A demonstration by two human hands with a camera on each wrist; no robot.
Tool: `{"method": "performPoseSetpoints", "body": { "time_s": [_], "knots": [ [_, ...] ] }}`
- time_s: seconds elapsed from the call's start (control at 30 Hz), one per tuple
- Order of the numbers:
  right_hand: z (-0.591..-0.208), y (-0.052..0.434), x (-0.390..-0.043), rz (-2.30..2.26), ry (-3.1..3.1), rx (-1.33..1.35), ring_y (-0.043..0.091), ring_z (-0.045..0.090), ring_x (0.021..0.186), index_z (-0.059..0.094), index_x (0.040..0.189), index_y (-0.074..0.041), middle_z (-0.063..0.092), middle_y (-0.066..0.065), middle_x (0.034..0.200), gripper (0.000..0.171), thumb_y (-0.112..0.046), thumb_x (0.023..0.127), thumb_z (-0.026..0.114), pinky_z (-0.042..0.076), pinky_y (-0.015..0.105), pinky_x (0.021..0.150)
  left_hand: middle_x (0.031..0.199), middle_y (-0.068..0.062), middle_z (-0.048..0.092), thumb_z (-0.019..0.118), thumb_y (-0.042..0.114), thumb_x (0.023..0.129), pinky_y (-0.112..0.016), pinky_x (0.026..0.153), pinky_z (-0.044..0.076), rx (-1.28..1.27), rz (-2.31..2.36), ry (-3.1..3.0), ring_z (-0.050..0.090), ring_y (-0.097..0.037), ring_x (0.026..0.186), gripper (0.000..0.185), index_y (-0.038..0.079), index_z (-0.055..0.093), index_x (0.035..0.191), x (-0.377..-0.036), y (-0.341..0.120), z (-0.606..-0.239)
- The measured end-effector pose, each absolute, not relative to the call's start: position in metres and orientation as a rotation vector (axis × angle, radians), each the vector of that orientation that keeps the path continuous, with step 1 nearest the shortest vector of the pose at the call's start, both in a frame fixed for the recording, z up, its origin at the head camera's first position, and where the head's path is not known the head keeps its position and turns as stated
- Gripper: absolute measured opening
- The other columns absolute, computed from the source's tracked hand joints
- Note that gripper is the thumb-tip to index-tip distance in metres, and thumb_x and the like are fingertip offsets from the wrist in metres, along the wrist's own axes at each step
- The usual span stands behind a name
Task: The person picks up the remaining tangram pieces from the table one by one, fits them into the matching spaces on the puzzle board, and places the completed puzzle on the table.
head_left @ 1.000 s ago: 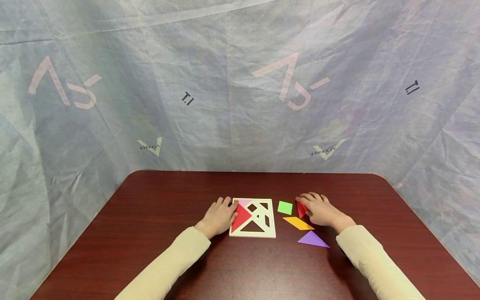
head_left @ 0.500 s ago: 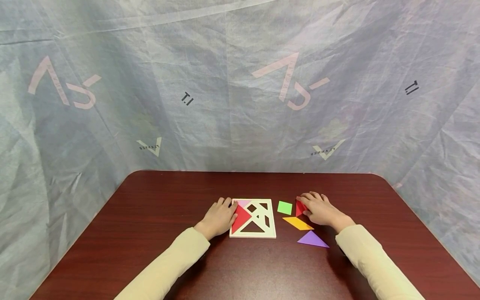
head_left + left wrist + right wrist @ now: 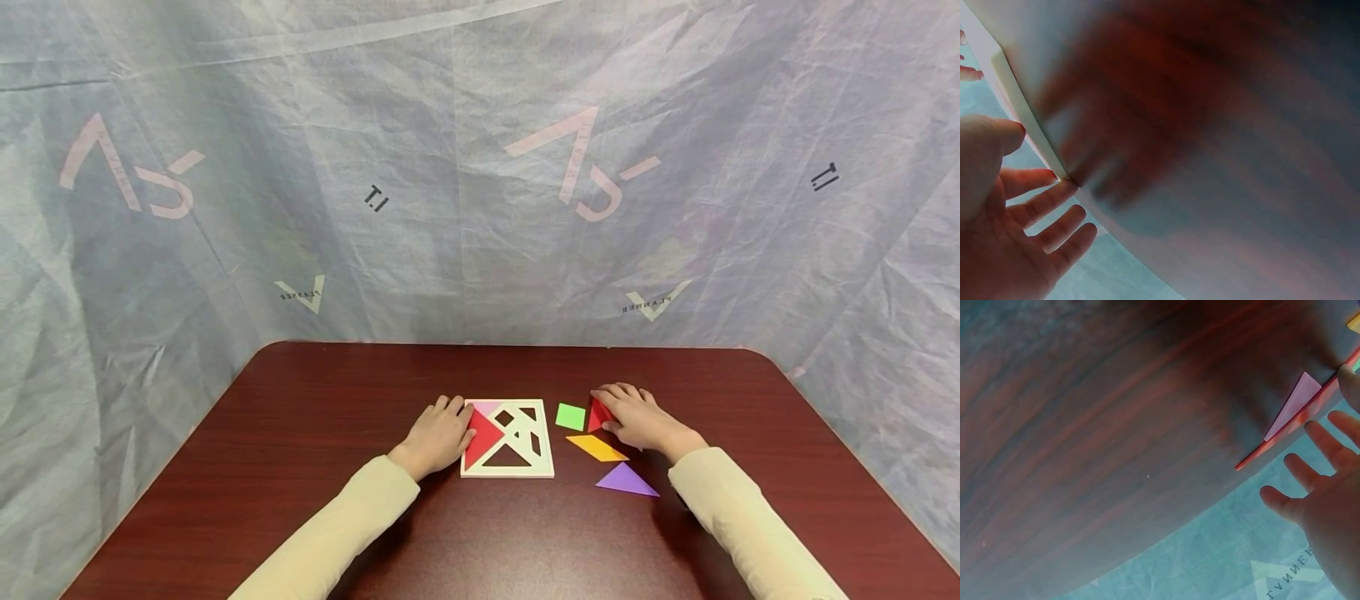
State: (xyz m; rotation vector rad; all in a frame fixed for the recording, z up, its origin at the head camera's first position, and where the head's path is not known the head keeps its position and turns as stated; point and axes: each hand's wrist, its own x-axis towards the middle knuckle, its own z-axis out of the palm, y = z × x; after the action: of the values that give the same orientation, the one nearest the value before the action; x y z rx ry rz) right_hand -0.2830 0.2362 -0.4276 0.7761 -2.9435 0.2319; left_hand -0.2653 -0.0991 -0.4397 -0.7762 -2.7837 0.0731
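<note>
The left hand [image 3: 438, 433] rests at the left side of a white tangram board [image 3: 546, 454], its thumb and index fingertips over that edge. A large red triangle [image 3: 482, 437] and a pink piece [image 3: 487, 407] sit in the board's recesses; several other recesses hold nothing. In the left wrist view, the left fingers [image 3: 1047, 206] are spread and fairly straight along the board's edge [image 3: 1029, 119]. The right hand [image 3: 637, 417] pinches another red triangle [image 3: 597, 415] between thumb and fingers. A small pink triangle [image 3: 1295, 405] lies beside it in the right wrist view, hidden by the hand from above.
Left of the right hand lies a green square [image 3: 571, 417]. Nearer the person are an orange parallelogram [image 3: 597, 447] and a purple triangle [image 3: 627, 481]. All lie on a dark red wooden table [image 3: 337, 400], backed by a grey printed cloth [image 3: 465, 208].
The red triangle under the right hand has shifted slightly left, toward the green square. The left hand and the board look nearly unmoved.
</note>
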Motion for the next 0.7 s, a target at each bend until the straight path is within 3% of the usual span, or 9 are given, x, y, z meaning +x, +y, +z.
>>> {"method": "performPoseSetpoints", "body": {
  "time_s": [0.37, 0.7],
  "knots": [
    [-0.4279, 0.2346, -0.2878, 0.243, -3.019, 0.788, 0.045, 0.033, 0.125, 0.044, 0.133, -0.004, 0.041, 0.019, 0.137, 0.054, -0.011, 0.083, 0.063, 0.024, 0.066, 0.096, 0.116, -0.011, 0.052, 0.049, 0.033, 0.093, -0.039, 0.082, 0.045, -0.791, 0.083, -2.799, 0.05, -0.029, 0.101, 0.041, 0.01, 0.054, 0.127, -0.2669, -0.1003, -0.4408],
    [-0.4244, 0.2346, -0.2891, 0.23, -3.031, 0.808, 0.044, 0.035, 0.124, 0.047, 0.131, -0.004, 0.044, 0.019, 0.135, 0.052, -0.011, 0.083, 0.064, 0.024, 0.067, 0.095, 0.121, -0.011, 0.049, 0.045, 0.039, 0.094, -0.039, 0.086, 0.044, -0.822, 0.106, -2.844, 0.047, -0.029, 0.105, 0.046, 0.011, 0.051, 0.131, -0.2681, -0.1031, -0.4387]
  ]
}}
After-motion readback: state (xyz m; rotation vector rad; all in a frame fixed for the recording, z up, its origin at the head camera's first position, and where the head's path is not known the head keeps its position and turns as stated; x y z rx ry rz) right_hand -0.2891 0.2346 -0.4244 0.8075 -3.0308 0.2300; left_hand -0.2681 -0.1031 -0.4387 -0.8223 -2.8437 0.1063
